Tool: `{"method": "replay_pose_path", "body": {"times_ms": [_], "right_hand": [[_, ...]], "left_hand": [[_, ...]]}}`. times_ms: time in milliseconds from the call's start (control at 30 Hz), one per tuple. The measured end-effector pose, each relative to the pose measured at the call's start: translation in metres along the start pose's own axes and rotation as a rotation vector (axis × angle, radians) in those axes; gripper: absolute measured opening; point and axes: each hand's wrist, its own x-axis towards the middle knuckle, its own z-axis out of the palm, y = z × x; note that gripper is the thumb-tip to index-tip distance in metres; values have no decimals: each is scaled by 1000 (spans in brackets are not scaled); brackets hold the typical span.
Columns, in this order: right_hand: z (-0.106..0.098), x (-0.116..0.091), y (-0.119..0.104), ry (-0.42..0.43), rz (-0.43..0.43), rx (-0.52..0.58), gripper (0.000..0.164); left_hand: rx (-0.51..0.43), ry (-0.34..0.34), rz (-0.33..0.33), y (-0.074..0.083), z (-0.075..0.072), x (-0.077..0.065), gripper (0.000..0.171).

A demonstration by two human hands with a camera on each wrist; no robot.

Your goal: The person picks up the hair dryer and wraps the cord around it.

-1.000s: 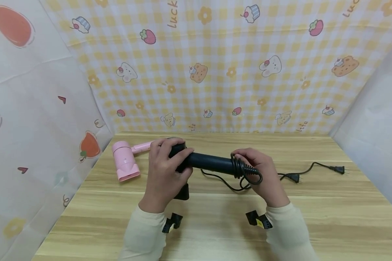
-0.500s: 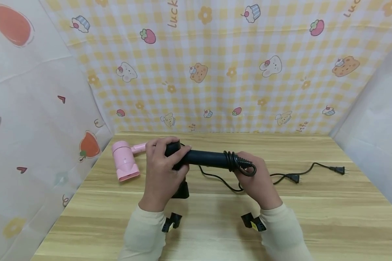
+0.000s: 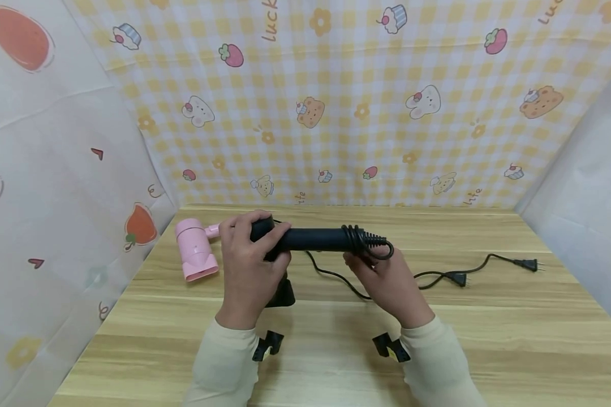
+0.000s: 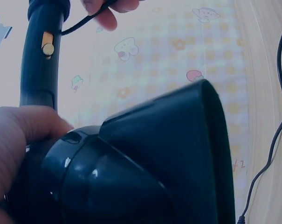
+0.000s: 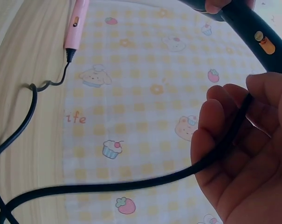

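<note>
A black hair dryer (image 3: 313,239) is held up over the table in the head view, its handle pointing right. My left hand (image 3: 248,263) grips it around the head end; the left wrist view shows the wide nozzle (image 4: 168,140) and the thumb close to the handle's base. Several turns of black cord (image 3: 353,239) wrap the handle's end. Below that end is my right hand (image 3: 393,289), with the free cord (image 5: 117,187) running through its curled fingers in the right wrist view. A metallic slide switch (image 5: 264,43) shows on the handle.
A pink hair dryer (image 3: 196,249) lies at the table's back left, a cord leaving its handle (image 5: 75,28). Two black plugs, the nearer plug (image 3: 457,278) and the farther plug (image 3: 526,264), rest on the right of the wooden table (image 3: 514,339). A patterned cloth (image 3: 305,141) hangs behind.
The dryer has shifted left and its handle has levelled and risen slightly. My right hand has moved from the handle's end to below it, going left with the cord.
</note>
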Motion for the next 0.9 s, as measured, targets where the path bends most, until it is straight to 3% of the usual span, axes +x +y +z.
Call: {"method": "replay_pose_path", "body": {"times_ms": [133,300,467,667,900], "right_hand": [[3,2,-1,-40,-46,-51,23],[6,4,-3,-82,-23,-68,18],[6,5,-2,-69,-17,-104,17],[3,3,0,52,-170,-132,18],[-2,1,1,134,-333,-214,16]], "left_hand": [[-3,32,-74,1,0,-1,34],[-2,67,-130,-2,-1,-1,36],[-12,84,-173,-8,-5,-2,39],[-7,44,-219,-14,-1,-5,41],[78,-8,-220,-14,5,-7,38]]}}
